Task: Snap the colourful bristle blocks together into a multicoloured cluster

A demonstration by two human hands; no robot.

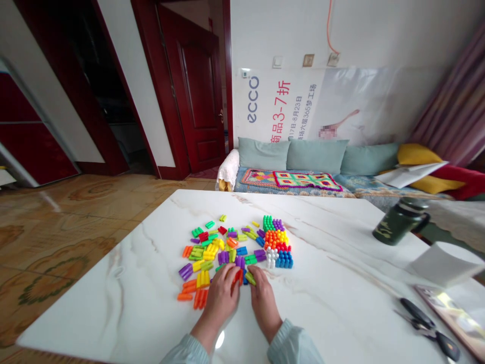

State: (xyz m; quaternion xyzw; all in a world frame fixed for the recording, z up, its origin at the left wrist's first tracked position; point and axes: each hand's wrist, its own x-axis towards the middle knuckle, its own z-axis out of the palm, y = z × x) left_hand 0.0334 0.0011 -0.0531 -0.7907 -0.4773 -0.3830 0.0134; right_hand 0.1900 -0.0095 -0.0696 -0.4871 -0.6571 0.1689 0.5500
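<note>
My left hand [223, 287] has its fingers closed on a red plastic building block [237, 277]. Held between the fingers of my right hand [262, 294] is a yellow-green plastic building block [250, 278]. A dark blue block [245, 276] shows in the narrow gap between the hands; whether either hand touches it I cannot tell. Just beyond lie many loose blocks in purple, green, yellow and orange, among them a yellow block [203, 279] and an orange block [200, 299] left of my left hand. Standing blocks are grouped by colour, such as white blocks [272, 258] and blue blocks [284, 259].
The white marble-patterned table [144, 283] carries a dark green flask [400, 221] at the right. Nearer are white paper [447, 263], black-handled scissors [428, 323] and a shiny flat object [454, 313]. A sofa with cushions [318, 154] stands behind the table.
</note>
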